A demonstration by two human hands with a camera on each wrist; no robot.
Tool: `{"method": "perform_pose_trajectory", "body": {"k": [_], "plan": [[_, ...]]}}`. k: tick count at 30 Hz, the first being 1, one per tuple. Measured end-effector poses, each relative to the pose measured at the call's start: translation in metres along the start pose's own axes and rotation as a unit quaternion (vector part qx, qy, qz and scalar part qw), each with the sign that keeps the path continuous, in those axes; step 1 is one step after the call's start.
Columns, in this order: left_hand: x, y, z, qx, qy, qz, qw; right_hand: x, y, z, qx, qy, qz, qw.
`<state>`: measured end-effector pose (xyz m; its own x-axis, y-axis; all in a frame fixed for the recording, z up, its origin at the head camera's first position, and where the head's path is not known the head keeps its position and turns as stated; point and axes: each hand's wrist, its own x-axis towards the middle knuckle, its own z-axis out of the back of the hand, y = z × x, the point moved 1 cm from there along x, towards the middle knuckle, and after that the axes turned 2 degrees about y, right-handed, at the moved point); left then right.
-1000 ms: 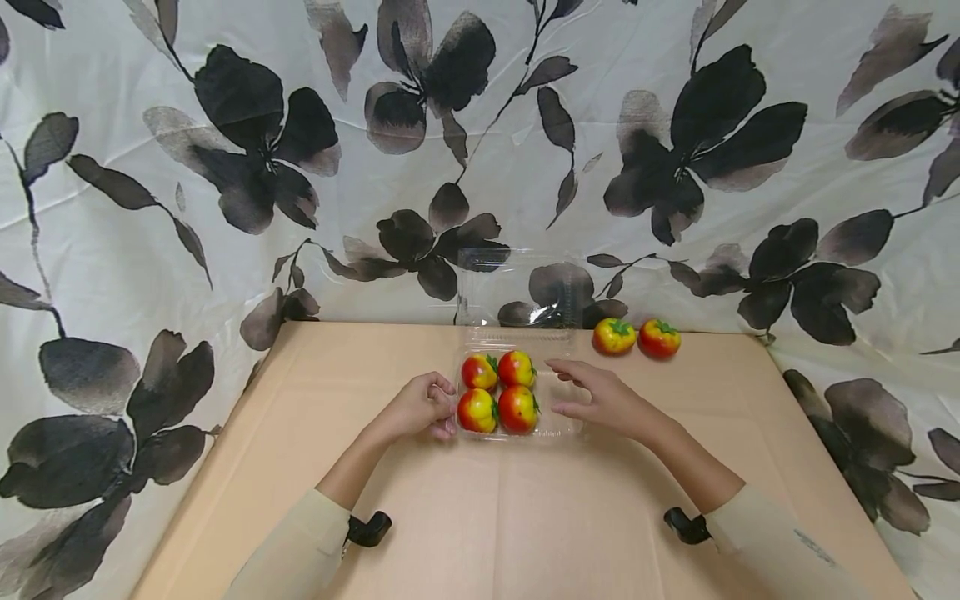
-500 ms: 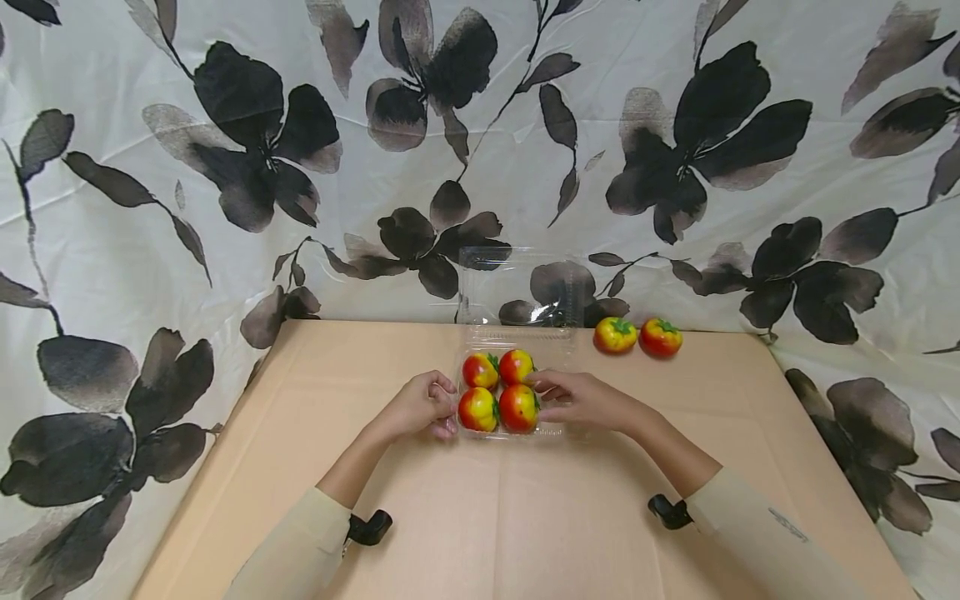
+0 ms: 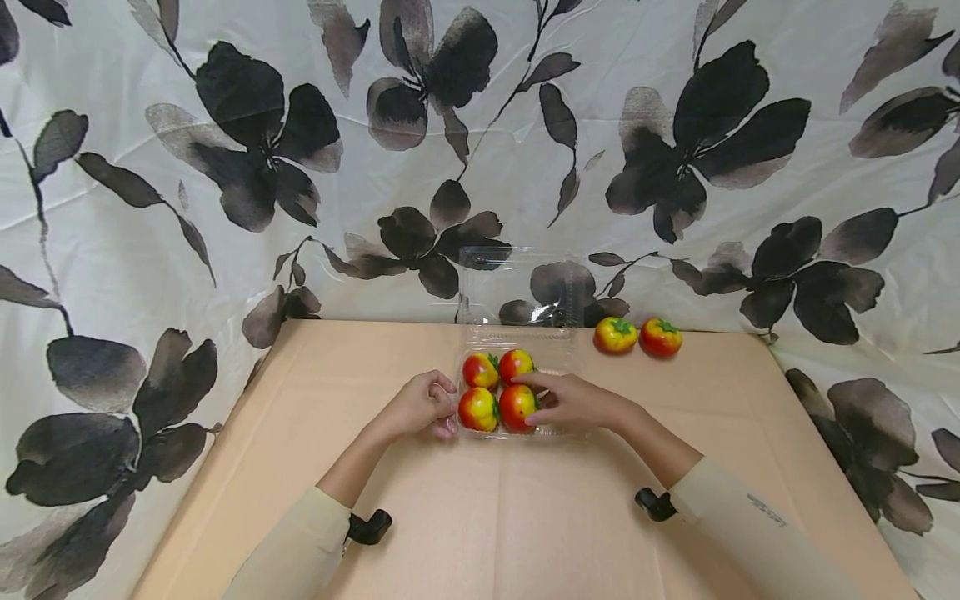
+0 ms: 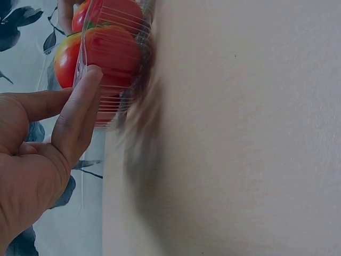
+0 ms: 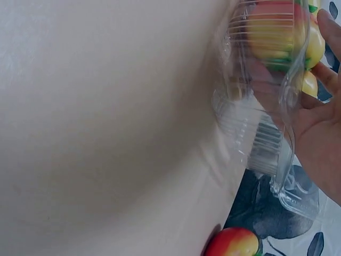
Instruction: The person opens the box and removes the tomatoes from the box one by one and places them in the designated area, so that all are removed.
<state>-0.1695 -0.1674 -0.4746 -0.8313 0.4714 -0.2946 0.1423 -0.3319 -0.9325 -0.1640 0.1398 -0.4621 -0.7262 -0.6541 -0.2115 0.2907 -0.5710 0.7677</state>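
A clear plastic clamshell box (image 3: 558,392) lies with its lid raised at the back. Several red-and-yellow tomatoes with green tops fill its left part, among them the front-right tomato (image 3: 516,407) and the front-left tomato (image 3: 477,409). My left hand (image 3: 422,406) pinches the box's left rim; the left wrist view shows the thumb and fingers (image 4: 80,106) on that rim. In the head view, my right hand (image 3: 573,402) reaches in from the right, thumb and fingers curved round the front-right tomato. The right wrist view shows that hand (image 5: 322,125) partly, behind the clear wall.
Two more tomatoes, one yellower (image 3: 614,335) and one redder (image 3: 660,337), sit at the table's back edge, right of the box. The raised lid (image 3: 521,287) stands against a floral cloth (image 3: 480,150). Light brown board covers the table (image 3: 450,525).
My right hand has moved left into the box, from its right side to the front-right tomato. My left hand has stayed at the left rim.
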Motion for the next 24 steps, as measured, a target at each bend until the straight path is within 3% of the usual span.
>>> {"method": "perform_pose_trajectory", "body": {"k": [12,24], "plan": [[0.0,-0.001,0.0,-0.004,0.0,-0.003,1.0,0.007,0.004,-0.008,-0.012,0.007,-0.026,1.0],[-0.001,-0.001,-0.001,-0.004,0.001,-0.002,1.0,0.01,-0.004,-0.015,-0.011,-0.002,-0.026,1.0]]}}
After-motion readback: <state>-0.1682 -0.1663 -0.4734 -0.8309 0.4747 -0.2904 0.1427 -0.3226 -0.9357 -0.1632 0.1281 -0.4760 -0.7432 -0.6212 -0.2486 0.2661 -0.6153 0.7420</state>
